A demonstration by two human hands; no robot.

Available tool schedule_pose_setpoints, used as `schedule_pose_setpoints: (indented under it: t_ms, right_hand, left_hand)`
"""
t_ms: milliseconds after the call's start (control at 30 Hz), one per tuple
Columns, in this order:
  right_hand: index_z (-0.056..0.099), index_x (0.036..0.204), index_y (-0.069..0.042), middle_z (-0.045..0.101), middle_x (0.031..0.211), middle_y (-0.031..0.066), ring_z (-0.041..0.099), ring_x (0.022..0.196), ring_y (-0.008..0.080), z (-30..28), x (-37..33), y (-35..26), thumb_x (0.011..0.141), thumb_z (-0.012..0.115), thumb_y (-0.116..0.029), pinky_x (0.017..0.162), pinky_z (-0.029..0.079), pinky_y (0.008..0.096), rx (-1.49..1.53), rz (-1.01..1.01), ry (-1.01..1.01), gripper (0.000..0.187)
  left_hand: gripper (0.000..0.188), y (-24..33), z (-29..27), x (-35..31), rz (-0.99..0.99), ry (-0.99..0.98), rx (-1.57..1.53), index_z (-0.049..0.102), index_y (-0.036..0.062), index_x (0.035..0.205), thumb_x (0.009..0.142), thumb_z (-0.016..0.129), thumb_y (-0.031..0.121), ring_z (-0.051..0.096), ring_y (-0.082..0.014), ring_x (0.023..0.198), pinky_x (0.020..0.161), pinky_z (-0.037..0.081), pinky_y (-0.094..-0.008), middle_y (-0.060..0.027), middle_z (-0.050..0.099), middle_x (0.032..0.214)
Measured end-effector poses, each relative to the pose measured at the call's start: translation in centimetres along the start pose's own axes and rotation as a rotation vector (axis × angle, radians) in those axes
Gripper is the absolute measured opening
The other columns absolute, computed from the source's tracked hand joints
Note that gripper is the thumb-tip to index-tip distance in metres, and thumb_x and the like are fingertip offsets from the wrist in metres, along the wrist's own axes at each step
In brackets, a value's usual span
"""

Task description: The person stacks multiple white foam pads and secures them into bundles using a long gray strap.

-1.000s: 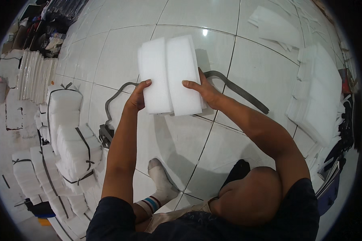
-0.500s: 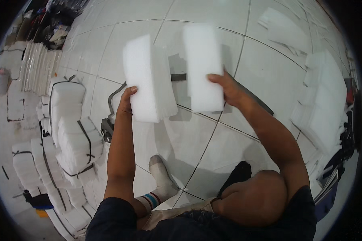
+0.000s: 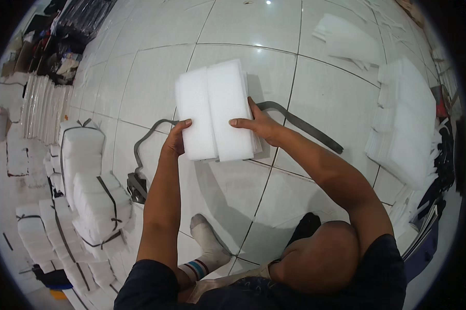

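Our left hand is closed around the outer edge of the left foam stack, thumb flat on its face; our right hand grips the right foam stack likewise, thumb on the face and the other fingers mostly hidden behind. Both stacks are white, matt and softly square-edged, built of thin sheets, and we hold them side by side with only a narrow seam between, over the glossy pale tiled floor. A flat grey strap shows on either side of them, its middle hidden, with a dark buckle-like piece near our left forearm. Farther left, white foam bundles are bound with thin dark ties, and beyond them pale slabs stand in shiny clear plastic. On the right, loose white sheets lie in a slumped, layered pile. Below the stacks, our white-socked foot and dark-socked foot take up floor space close to us.
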State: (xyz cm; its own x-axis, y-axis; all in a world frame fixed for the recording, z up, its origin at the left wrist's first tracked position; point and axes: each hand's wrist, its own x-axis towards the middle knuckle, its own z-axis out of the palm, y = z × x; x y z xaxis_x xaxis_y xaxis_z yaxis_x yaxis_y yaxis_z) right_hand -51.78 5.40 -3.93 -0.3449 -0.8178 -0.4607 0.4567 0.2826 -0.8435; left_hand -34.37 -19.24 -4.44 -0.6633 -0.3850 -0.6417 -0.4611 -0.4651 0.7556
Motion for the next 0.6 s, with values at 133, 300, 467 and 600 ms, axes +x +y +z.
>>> schedule_pose_setpoints:
  t_ms: [133, 300, 467, 600]
  right_hand:
    - [-0.009, 0.152, 0.0, 0.022, 0.151, 0.0317, 0.031, 0.139, 0.0403, -0.5, -1.2, -0.1, 0.065, 0.079, -0.063, 0.113, 0.031, 0.0424, -0.098, 0.063, 0.118, 0.138]
    - [-0.006, 0.152, -0.002, 0.019, 0.151, 0.0336, 0.028, 0.14, 0.0418, 1.9, 0.0, 2.2, 0.07, 0.068, -0.072, 0.113, 0.031, 0.0439, -0.082, 0.021, 0.211, 0.131]
    - [-0.006, 0.152, 0.0, 0.018, 0.152, 0.0325, 0.026, 0.141, 0.0422, 2.7, 0.7, 1.7, 0.066, 0.07, -0.073, 0.114, 0.029, 0.0423, -0.126, 0.043, 0.19, 0.136]
    - [-0.007, 0.15, 0.006, 0.02, 0.152, 0.0303, 0.027, 0.142, 0.0376, 2.0, 0.0, 1.2, 0.067, 0.073, -0.071, 0.115, 0.028, 0.0412, -0.083, 0.017, 0.165, 0.138]
  left_hand:
    - [0.071, 0.7, -0.1, -0.3, 0.006, -0.095, -0.049, 0.046, -0.0008, 0.133, 0.083, 0.062, 0.047, 0.059, -0.0323, 0.112, 0.096, 0.05, -0.0457, -0.0182, 0.058, 0.124]
    - [0.07, 1.8, 5.6, -1.7, 0.032, 0.122, -0.033, 0.044, 0.0012, 0.137, 0.091, 0.051, 0.053, 0.057, -0.0355, 0.118, 0.101, 0.046, -0.0482, -0.0194, 0.056, 0.13]
    - [0.07, 1.4, 3.5, -1.2, -0.022, -0.001, -0.073, 0.046, 0.0005, 0.135, 0.088, 0.054, 0.051, 0.058, -0.0365, 0.115, 0.1, 0.047, -0.0482, -0.0206, 0.057, 0.128]
    - [0.078, 1.3, 3.8, -0.6, 0.002, 0.02, -0.036, 0.041, -0.0001, 0.14, 0.083, 0.061, 0.05, 0.056, -0.0378, 0.117, 0.102, 0.046, -0.0483, -0.0207, 0.054, 0.132]
